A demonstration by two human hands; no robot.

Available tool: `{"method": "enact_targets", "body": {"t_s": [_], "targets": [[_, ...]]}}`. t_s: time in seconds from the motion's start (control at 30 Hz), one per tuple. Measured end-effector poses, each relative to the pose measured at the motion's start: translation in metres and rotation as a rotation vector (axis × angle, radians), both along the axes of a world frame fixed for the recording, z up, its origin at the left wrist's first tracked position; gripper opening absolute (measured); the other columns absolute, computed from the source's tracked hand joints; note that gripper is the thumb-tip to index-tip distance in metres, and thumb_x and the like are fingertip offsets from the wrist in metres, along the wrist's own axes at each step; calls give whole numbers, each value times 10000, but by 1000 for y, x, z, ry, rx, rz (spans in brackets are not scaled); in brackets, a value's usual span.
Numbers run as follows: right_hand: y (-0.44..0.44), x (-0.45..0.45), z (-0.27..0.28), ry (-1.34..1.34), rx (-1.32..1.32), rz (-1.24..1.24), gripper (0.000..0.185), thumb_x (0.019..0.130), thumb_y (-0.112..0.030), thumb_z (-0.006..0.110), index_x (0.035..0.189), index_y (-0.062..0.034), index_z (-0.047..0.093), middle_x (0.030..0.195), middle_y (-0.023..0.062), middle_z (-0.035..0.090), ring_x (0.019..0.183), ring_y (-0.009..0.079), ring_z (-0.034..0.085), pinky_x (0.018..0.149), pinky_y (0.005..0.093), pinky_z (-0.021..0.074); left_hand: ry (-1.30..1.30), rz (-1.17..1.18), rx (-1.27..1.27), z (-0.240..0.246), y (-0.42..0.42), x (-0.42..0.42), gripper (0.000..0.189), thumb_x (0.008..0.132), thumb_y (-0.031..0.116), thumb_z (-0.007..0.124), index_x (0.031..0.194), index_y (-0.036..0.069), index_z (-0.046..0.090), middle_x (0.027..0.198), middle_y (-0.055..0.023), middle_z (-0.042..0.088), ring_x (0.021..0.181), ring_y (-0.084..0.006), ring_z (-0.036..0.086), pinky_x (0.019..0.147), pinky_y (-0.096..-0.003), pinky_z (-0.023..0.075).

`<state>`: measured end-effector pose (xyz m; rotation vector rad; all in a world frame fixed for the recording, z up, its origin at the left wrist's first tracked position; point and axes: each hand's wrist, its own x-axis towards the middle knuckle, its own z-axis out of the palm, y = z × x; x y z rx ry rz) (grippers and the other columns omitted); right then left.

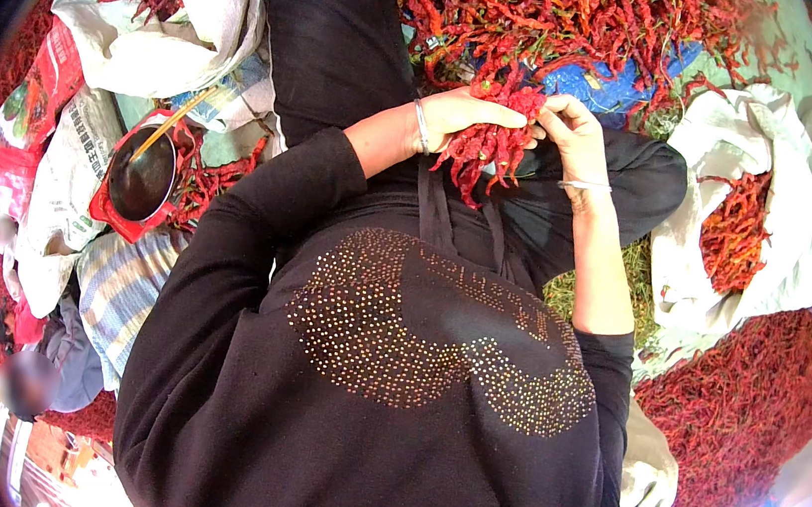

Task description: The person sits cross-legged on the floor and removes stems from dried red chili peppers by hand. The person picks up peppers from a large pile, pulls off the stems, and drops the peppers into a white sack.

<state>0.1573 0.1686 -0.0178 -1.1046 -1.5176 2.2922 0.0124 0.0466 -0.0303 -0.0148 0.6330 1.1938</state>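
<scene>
A bunch of wrinkled red chilli peppers (492, 147) is in my left hand (463, 116), its tips hanging down over my lap. My left thumb lies across the top of the bunch. At the bunch's right edge, my right hand (575, 128) pinches with thumb and forefinger; what exactly lies between those fingertips is too small to tell. Just beyond both hands spreads a heap of red chillies (552, 22) with greenish stems. Blue plastic (599, 88) shows under the near edge of that heap.
On the right stands an open white sack (798, 178) with chillies inside. Another white sack (150, 59) is at upper left. Chopsticks rest in a dark pan (142, 175) by my left elbow. A person (67, 358) is at lower left. More chillies (743, 397) cover the ground at right.
</scene>
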Motion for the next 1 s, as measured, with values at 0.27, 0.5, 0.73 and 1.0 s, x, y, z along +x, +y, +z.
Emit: {"method": "enact_targets", "body": {"t_s": [0.27, 0.5, 0.73, 1.0], "targets": [[38, 7, -9, -417, 1227, 97, 110, 724, -52, 655, 821, -47, 603, 768, 76, 531, 702, 217, 531, 660, 317, 445, 18, -15, 31, -5, 1, 0, 339, 838, 83, 600, 1158, 6, 523, 1025, -137, 622, 924, -212, 618, 810, -339, 515], [81, -2, -45, -350, 1404, 371, 149, 742, -93, 610, 888, -113, 628, 811, 102, 566, 785, 309, 563, 724, 384, 471, -55, 100, -58, -17, 3, -12, 274, 846, 50, 575, 1114, 5, 538, 980, -91, 618, 898, -187, 612, 790, -325, 519], [87, -34, -75, -358, 1576, 576, 196, 708, -104, 637, 902, -135, 644, 927, 98, 552, 854, 297, 549, 742, 388, 474, -24, 102, -91, -14, 4, -12, 261, 851, 66, 569, 1102, 0, 538, 966, -89, 620, 875, -187, 615, 783, -322, 518], [87, -9, -9, -92, 514, -42, 128, 799, -60, 649, 897, -23, 577, 791, 10, 608, 696, 82, 556, 631, 218, 456, -161, 193, -59, -9, 2, -16, 330, 870, 75, 539, 1186, -5, 485, 1091, -155, 589, 1020, -249, 583, 913, -374, 468]]}}
